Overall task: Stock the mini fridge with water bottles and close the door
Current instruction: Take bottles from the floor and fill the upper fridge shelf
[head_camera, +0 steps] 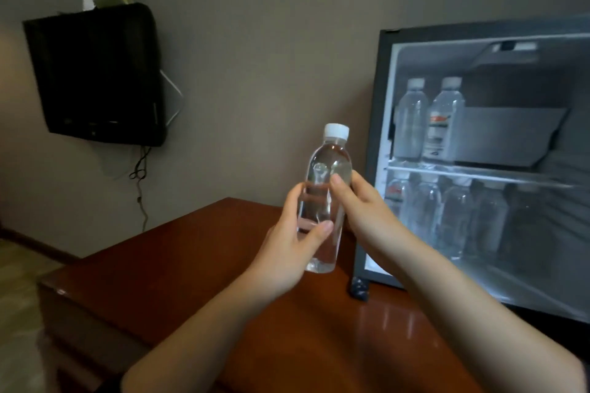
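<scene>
A clear water bottle [329, 169] with a white cap stands upright in the air, held by both hands above the wooden table. My left hand [287, 252] grips its lower body from the left. My right hand [357, 204] grips its middle from the right. The mini fridge [380, 137] stands open at the right, lit inside. Two bottles [442, 118] stand on its upper shelf at the left, and several bottles [453, 217] line the lower shelf. The fridge door is out of view.
The reddish wooden table [191, 265] carries the fridge, and its left edge drops to the floor. A black TV [95, 73] hangs on the wall at the left with cables below. A small dark object [359, 289] lies by the fridge's front corner.
</scene>
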### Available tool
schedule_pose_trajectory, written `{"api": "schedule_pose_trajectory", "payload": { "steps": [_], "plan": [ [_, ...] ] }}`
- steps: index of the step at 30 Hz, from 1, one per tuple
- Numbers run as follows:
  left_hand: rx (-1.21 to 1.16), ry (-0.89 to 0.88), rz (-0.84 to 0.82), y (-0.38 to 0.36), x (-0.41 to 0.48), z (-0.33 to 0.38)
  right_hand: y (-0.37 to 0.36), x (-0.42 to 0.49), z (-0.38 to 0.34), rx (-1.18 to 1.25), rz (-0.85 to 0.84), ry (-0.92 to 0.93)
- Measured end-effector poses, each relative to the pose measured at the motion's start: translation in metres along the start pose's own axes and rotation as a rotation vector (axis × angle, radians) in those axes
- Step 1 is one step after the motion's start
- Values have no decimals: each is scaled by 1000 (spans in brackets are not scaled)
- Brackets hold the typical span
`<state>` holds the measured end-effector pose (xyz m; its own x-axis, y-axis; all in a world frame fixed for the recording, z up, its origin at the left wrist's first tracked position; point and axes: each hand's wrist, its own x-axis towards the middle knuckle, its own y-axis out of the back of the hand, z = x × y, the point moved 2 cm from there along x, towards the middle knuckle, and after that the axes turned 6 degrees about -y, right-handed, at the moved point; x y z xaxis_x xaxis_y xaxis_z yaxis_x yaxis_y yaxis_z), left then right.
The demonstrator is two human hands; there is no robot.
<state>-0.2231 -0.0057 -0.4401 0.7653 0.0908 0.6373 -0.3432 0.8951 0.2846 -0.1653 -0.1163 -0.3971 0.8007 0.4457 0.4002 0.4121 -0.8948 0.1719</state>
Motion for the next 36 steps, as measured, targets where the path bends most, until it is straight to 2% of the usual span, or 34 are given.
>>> {"api": "schedule_pose_trajectory", "payload": {
  "steps": [6,12,17,24,27,30,36],
  "plan": [
    [21,-38,74,-54,33,-1,59,4,-5,-174,52,-81],
    [38,-30,29,-107,80,9,114,20,-18,-258,145,-160],
    [59,-82,26,-141,114,25,152,40,-25,-343,276,-83],
    [-31,-177,-135,-169,164,30,204,65,-24,-436,489,-18],
    [-9,-183,-113,-183,187,24,219,72,-24,-525,563,-1],
    [108,-203,-117,-196,199,17,233,84,-20,-558,617,11],
    [752,-302,-83,-200,195,-27,252,106,-9,-598,682,-2]
  ]
}}
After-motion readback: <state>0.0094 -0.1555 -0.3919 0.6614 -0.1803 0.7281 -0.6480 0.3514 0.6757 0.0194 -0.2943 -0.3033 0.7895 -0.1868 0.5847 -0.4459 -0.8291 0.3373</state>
